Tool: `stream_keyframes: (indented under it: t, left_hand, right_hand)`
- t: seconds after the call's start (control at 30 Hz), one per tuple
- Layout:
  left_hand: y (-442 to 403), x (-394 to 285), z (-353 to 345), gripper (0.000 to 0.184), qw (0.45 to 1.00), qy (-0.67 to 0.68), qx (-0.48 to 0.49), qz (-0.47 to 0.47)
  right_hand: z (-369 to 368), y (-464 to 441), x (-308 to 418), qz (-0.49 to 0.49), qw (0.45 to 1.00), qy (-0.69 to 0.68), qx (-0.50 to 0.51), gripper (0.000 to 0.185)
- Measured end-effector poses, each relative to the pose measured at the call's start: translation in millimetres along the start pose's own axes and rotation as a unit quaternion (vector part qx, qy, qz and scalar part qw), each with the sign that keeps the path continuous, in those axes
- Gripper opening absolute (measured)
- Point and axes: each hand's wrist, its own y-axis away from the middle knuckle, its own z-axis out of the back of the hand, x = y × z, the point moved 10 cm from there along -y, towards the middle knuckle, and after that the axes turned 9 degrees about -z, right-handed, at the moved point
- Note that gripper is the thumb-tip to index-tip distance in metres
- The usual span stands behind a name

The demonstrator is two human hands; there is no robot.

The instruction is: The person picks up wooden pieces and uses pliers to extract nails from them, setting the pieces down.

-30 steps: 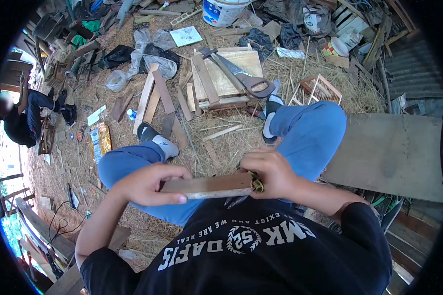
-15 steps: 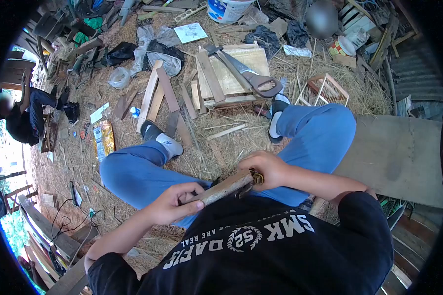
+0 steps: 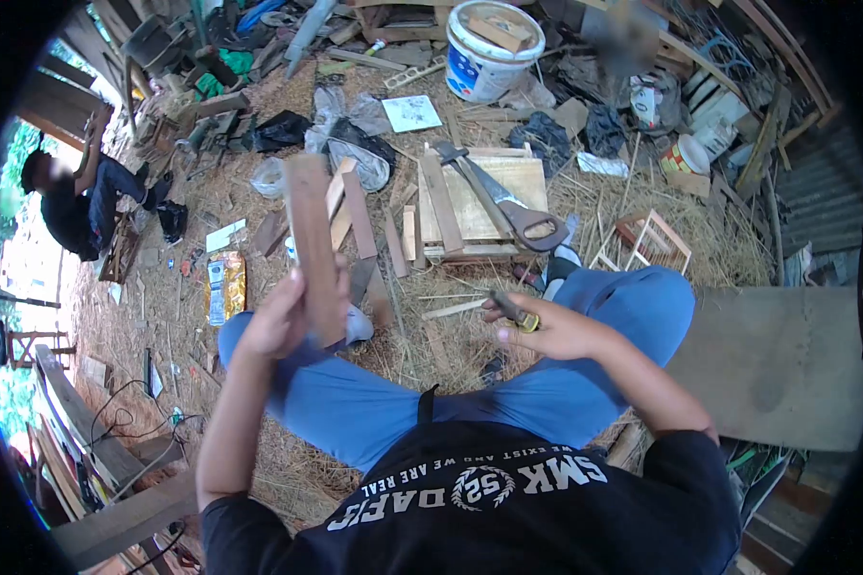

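My left hand grips a flat wooden board near its lower end; the board stands up in front of me, a little blurred. My right hand is closed around a small dark and yellow tool, which I cannot make out fully. Board and tool are apart, on either side of my lap. Beyond them a handsaw and a hammer lie on a pale wooden panel.
Wooden strips lie on the straw-covered ground. A white bucket holds wood pieces at the back. A small wooden frame is on the right, beyond a large flat board. Another person sits at far left.
My left hand has raised the board upright and away from my right hand. My right hand has moved up and outward with the small tool. The view has tilted upward.
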Motion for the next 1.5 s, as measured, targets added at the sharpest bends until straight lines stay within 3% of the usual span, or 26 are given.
stream_keyframes:
  t: [0.07,0.13,0.2,0.27,0.4,0.53,0.63,0.87,1.1,1.17,1.37,1.5]
  left_hand:
    - [-19.4,-3.4,-8.0,0.061,0.985,-0.064,-0.087,-0.132]
    - [-43.2,6.4,-26.4,0.057,0.981,-0.056,-0.077,-0.167]
    - [-56.1,3.6,-41.0,0.053,0.961,0.005,-0.123,-0.247]
    - [-67.2,4.7,-53.8,0.051,0.959,0.036,-0.108,-0.258]
    - [-76.2,5.4,-63.3,0.047,0.951,0.063,-0.137,-0.269]
    - [-76.7,13.9,-63.0,0.044,0.946,0.1,-0.168,-0.258]
    - [-75.2,22.2,-67.0,0.043,0.95,0.11,-0.164,-0.242]
    - [-83.8,33.9,-78.5,0.043,0.953,0.152,-0.143,-0.22]
    - [-85.5,33.4,-110.2,0.045,0.959,0.118,-0.124,-0.224]
    - [-85.5,28.8,-128.9,0.048,0.944,0.23,-0.062,-0.229]
    - [-78.4,30.6,-147.8,0.051,0.967,0.053,-0.096,-0.228]
    - [-79.0,34.0,-154.0,0.049,0.967,0.056,-0.096,-0.227]
  right_hand:
    - [-1.5,-11.5,-13.7,-0.009,0.999,-0.046,-0.01,0.053]
    - [0.9,-16.9,-15.6,-0.037,0.986,-0.163,-0.016,0.052]
    - [3.4,-14.7,-3.0,-0.05,0.983,-0.173,-0.028,0.054]
    - [-1.4,-13.6,2.1,-0.071,0.921,-0.382,-0.009,0.056]
    - [-14.9,-16.8,-2.5,-0.084,0.886,-0.455,0.028,0.055]
    - [-18.6,-15.3,-6.7,-0.069,0.883,-0.465,0.024,0.054]
    - [-16.5,-7.3,9.0,-0.006,0.913,-0.405,0.055,0.056]
    - [-19.5,4.2,37.5,0.106,0.917,-0.369,0.107,0.044]
    - [-22.5,9.9,43.7,0.114,0.92,-0.352,0.132,0.042]
    - [-22.8,9.4,40.2,0.107,0.922,-0.349,0.13,0.041]
    - [-28.3,8.1,35.7,0.094,0.921,-0.347,0.149,0.04]
    - [-32.1,9.3,35.8,0.106,0.915,-0.351,0.169,0.039]
